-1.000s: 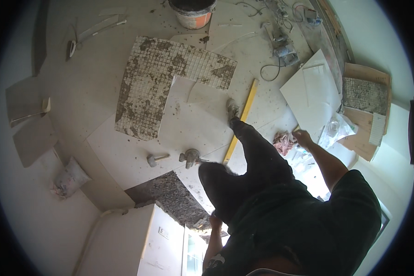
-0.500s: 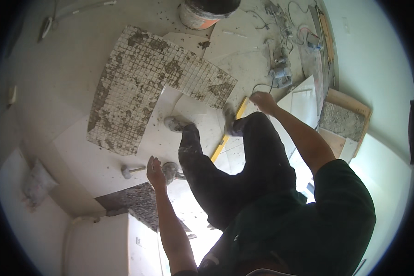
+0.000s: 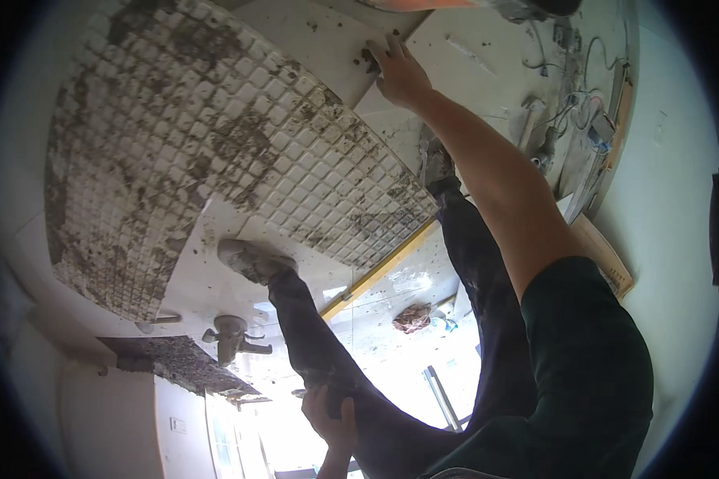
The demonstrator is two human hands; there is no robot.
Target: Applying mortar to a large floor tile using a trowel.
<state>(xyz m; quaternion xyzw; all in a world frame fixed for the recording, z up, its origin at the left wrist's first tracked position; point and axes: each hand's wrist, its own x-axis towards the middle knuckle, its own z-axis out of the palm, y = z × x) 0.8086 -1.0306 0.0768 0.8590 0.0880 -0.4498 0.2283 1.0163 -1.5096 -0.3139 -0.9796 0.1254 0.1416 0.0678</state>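
A large L-shaped slab (image 3: 240,144) lies with its gridded, white back up, smeared with brown mortar. Beyond its far edge, my right hand (image 3: 403,76) reaches down to a small dark clump of mortar (image 3: 369,60) on the floor. Its fingers are spread, with thumb and fingertips at the clump. My left hand (image 3: 331,419) rests on my left leg near the knee, fingers apart and nothing seen in them. A yellow level (image 3: 379,271) lies along the slab's right end, between my feet.
Left of my left shoe (image 3: 256,259) stands a grey, handled tool (image 3: 230,339). A mallet (image 3: 164,319) shows partly at the slab's near edge. Power tools and cables (image 3: 563,120) lie at the far right by the wall. A bucket (image 3: 535,6) is cut off above.
I have leaned forward over the slab. My right hand has left the yellow level and reached out to the mortar clump; my left hand has come down onto my leg.
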